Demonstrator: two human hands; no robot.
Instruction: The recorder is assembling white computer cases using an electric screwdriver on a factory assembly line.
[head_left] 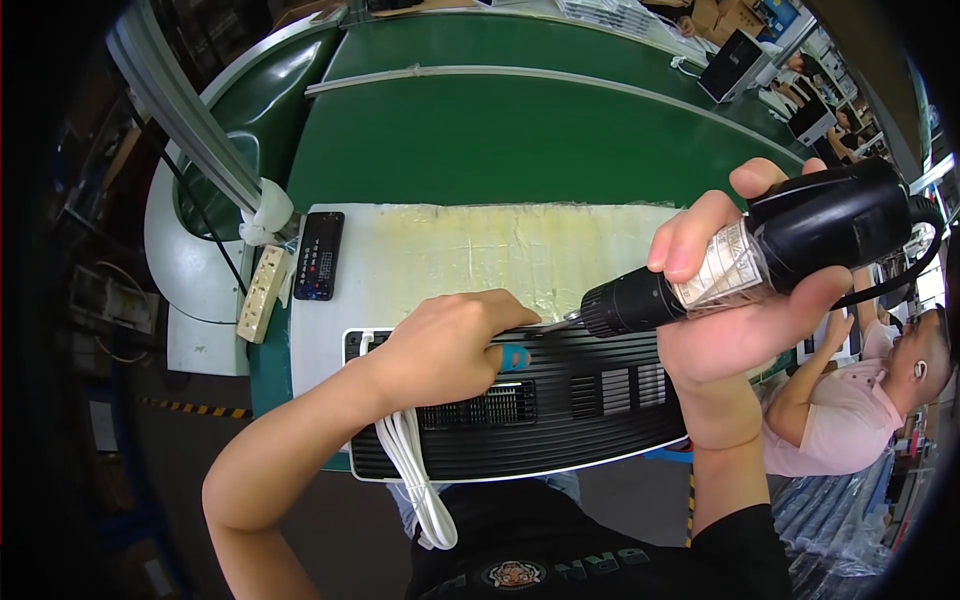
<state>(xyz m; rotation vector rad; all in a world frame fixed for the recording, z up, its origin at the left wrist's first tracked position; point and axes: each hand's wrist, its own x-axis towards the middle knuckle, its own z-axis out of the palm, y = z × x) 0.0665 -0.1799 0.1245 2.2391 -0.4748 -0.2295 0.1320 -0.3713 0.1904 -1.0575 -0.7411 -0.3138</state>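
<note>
My right hand [740,335] is wrapped round a black electric screwdriver [630,300], tilted so its metal bit points left and down. The bit's tip meets the fingers of my left hand [445,345]. That hand is closed and rests on a black ribbed, vented appliance panel [590,435] with a white edge. Its index finger reaches toward the bit, and blue tape wraps the thumb. Whatever its fingertips hold is too small to make out. A bundled white power cord [415,480] hangs from the panel over the near edge, beside my left wrist.
Under the panel lies a pale, worn work mat [400,240]. A black remote control [319,255] and a cream power strip [260,295] lie at the left, near a metal post [185,100]. Beyond stretches a green work surface [550,130]. A person in pink [840,415] sits at the right.
</note>
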